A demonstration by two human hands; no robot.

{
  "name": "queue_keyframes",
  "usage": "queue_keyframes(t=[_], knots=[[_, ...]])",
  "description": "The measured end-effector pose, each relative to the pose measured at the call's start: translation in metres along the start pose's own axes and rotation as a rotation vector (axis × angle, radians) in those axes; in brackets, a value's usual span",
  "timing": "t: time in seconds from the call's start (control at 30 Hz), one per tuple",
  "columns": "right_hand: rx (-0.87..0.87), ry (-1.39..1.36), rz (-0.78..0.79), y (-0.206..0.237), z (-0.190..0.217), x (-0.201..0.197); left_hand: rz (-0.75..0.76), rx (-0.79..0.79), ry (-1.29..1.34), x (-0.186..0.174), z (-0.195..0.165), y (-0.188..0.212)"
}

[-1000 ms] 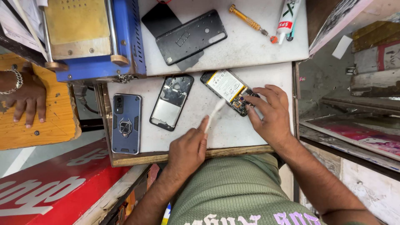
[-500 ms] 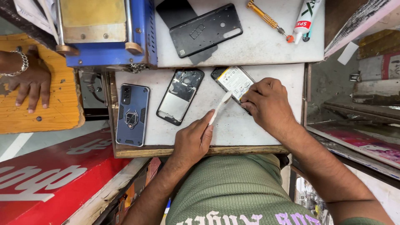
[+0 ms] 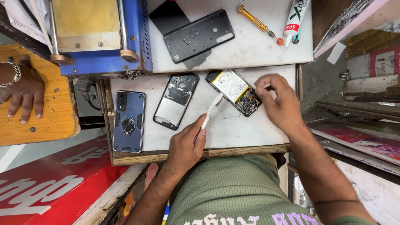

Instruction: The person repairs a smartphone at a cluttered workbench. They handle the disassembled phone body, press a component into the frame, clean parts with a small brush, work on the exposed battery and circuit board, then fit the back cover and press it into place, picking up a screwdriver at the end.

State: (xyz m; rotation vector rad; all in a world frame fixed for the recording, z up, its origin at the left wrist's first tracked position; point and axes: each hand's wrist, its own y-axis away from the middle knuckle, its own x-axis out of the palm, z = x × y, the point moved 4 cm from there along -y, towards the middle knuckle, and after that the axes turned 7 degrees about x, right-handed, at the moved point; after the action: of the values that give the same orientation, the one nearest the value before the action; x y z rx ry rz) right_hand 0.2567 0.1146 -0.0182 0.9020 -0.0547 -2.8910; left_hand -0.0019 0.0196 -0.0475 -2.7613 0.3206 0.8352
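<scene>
Cleaning step in hand, by my reading. Left hand [image 3: 185,146] is clamped on a white brush [image 3: 210,110], bristle end just beside the opened phone [image 3: 234,91] at the upper middle of the white board [image 3: 233,129]. Right hand [image 3: 281,102] rests at the phone's right end, fingers curled; whether they pinch anything, cannot tell. Next move likely needs the phone held steady and light strokes over the circuit end.

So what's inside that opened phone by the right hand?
The opened phone shows a pale battery filling most of its body and a dark circuit board at the end nearest the right hand. Whatever lies beneath the battery is covered.
</scene>
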Motion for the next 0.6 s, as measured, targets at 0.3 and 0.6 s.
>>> queue_keyframes(t=[0.3,0.6], knots=[[-0.382,0.162,0.38,-0.052,0.094,0.11,-0.196,0.028,-0.035,-0.04,-0.017,0.024],[-0.196,0.12,-0.023,-0.017,0.026,0.017,-0.008,0.005,-0.363,-0.02,-0.006,0.018]])
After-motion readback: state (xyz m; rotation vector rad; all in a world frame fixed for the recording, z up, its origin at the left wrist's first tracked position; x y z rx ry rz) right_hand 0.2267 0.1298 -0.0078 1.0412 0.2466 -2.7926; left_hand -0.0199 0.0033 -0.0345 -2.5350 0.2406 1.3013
